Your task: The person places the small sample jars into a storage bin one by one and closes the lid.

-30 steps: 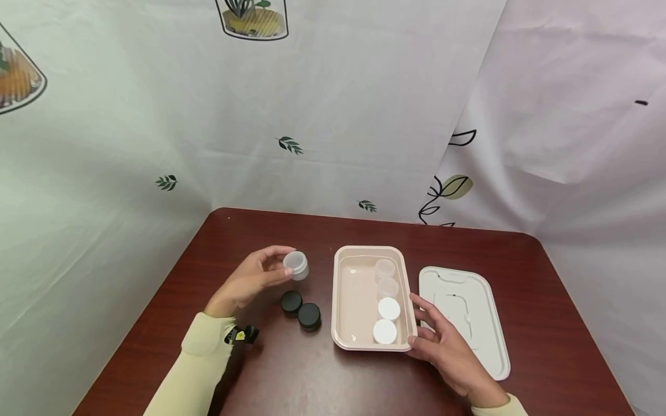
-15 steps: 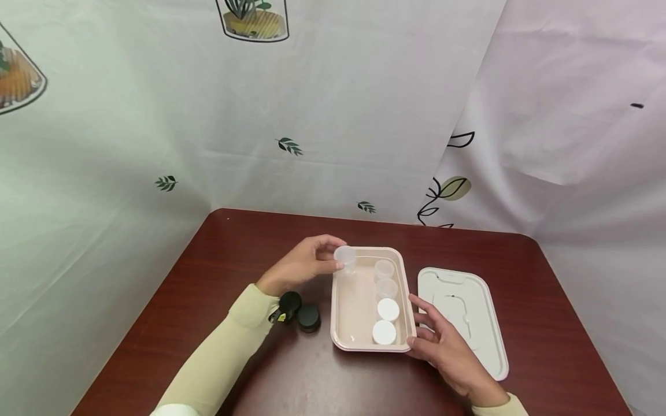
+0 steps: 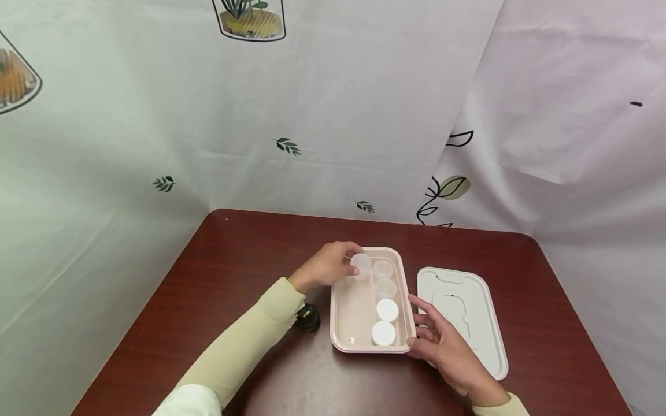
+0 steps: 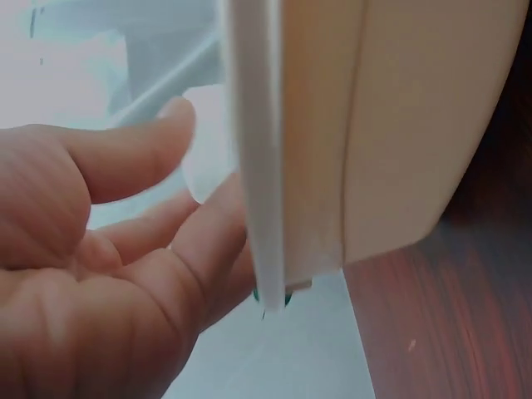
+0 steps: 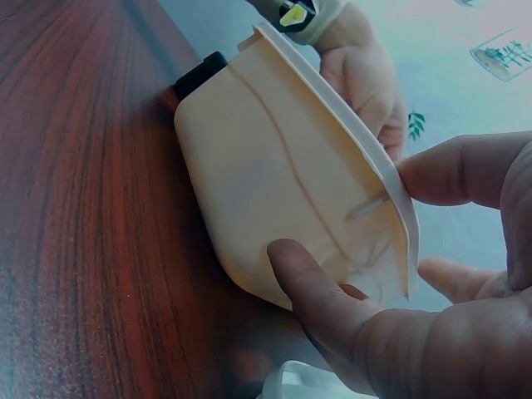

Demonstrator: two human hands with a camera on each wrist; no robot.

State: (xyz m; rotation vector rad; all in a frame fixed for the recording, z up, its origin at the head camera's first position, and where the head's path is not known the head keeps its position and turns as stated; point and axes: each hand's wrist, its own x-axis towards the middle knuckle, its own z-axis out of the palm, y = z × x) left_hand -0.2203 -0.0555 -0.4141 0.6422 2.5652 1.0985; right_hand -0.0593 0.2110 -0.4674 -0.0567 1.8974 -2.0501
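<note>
Over the far left corner of a beige plastic box [image 3: 343,348], my left hand [image 3: 328,263] pinches a small translucent jar [image 3: 361,263] between thumb and fingers. The jar stands upright, low inside the rim; whether it touches the floor I cannot tell. Along the box's right side sit two translucent jars, the farther one [image 3: 383,268] beside the held jar, and two white-topped jars, one [image 3: 387,310] behind the other [image 3: 383,333]. My right hand [image 3: 450,349] rests against the near right side; the right wrist view shows fingers touching the outer wall and rim [image 5: 391,179].
A white lid [image 3: 463,318] lies flat to the right of the box, partly behind my right hand. To the left stands a black jar [image 3: 310,319], partly covered by my left sleeve [image 3: 260,323]. Printed cloth [image 3: 333,104] hangs behind the brown table [image 3: 250,237].
My left hand has carried the translucent jar rightward from above the table to inside the box's far left corner. The left sleeve now hides one black jar. My right hand stays put.
</note>
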